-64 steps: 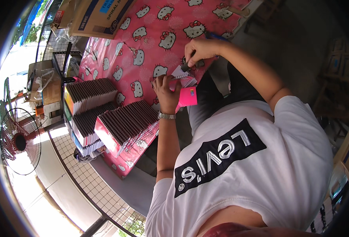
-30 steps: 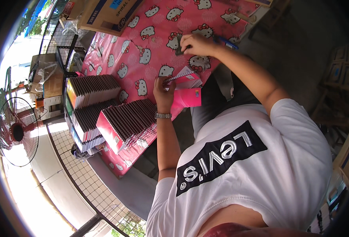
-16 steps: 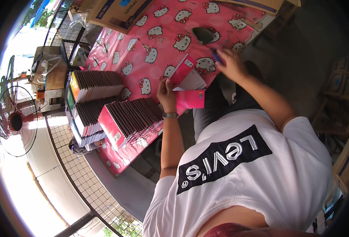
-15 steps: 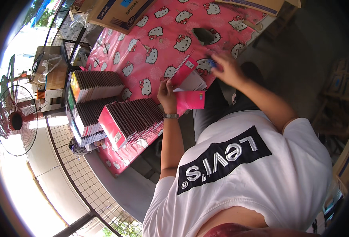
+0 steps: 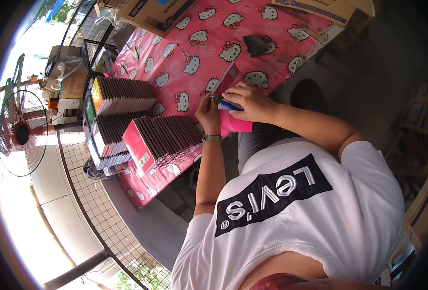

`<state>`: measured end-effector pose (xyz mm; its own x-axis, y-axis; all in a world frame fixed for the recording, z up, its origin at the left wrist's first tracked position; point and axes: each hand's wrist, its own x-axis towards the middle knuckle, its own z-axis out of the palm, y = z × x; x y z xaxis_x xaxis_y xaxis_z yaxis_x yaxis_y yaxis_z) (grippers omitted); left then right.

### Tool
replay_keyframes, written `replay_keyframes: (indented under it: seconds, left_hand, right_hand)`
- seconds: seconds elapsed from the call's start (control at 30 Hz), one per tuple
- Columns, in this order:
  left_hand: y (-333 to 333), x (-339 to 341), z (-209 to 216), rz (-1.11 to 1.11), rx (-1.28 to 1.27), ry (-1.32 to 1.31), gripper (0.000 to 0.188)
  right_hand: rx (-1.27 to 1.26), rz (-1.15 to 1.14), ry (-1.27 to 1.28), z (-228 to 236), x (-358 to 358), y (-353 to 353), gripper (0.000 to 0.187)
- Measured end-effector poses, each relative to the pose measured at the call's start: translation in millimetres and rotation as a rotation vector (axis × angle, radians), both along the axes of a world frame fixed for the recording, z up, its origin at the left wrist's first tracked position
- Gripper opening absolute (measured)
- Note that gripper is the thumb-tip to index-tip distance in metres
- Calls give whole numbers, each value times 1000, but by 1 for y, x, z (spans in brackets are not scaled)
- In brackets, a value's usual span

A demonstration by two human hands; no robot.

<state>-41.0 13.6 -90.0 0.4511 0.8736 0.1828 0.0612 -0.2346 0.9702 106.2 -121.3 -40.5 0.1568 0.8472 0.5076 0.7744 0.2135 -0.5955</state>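
My left hand (image 5: 208, 115) is closed on the end of a spiral notebook (image 5: 230, 78) at the table's near edge. The notebook has a magenta cover and a coil along one side, and a bright pink flap (image 5: 237, 124) hangs below my hands. In my right hand (image 5: 252, 101) are blue-handled pliers (image 5: 230, 106), their metal tip close to my left fingertips, at the coil's near end. My right fingers wrap the handles and cover part of the notebook. Whether the tip touches the coil is too small to tell.
To the left stand a stack of pink spiral notebooks (image 5: 163, 142) and taller stacks of notebooks (image 5: 119, 101). A dark grey piece (image 5: 255, 46) lies on the pink patterned table (image 5: 194, 65). Cardboard boxes (image 5: 151, 17) sit at the far edge, and a fan (image 5: 21, 133) stands at far left.
My right hand has come left and down with the blue-handled pliers, from beyond the notebook to beside my left hand. The left hand keeps its hold, and the view has shifted slightly.
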Motion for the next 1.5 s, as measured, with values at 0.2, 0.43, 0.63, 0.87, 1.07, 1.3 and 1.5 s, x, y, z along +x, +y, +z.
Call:
replay_keyframes:
  seconds: [0.2, 0.43, 0.63, 0.87, 1.07, 1.3, 1.5]
  left_hand:
    - [-11, 8, 45, 113, 523, 149, 20]
    - [-26, -46, 226, 659, 1096, 184, 15]
    - [-21, -148, 246, 895, 457, 173, 15]
    - [-30, -168, 207, 968, 508, 580, 18]
    - [-37, -167, 201, 960, 780, 525, 24]
    - [-106, -66, 120, -425, 1072, 498, 26]
    - [-82, -43, 26, -412, 1055, 662, 46]
  right_hand:
    - [-427, 430, 1465, 18, 6, -1, 41]
    - [-50, -203, 202, -25, 89, -25, 47]
    - [-58, -130, -205, -40, 71, -35, 51]
    - [-397, -98, 39, -46, -14, -36, 49]
    - [-425, -139, 52, -50, -14, -39, 51]
    - [-454, -159, -30, -71, -17, -42, 47]
    - [-265, 105, 360, -51, -6, -41, 30]
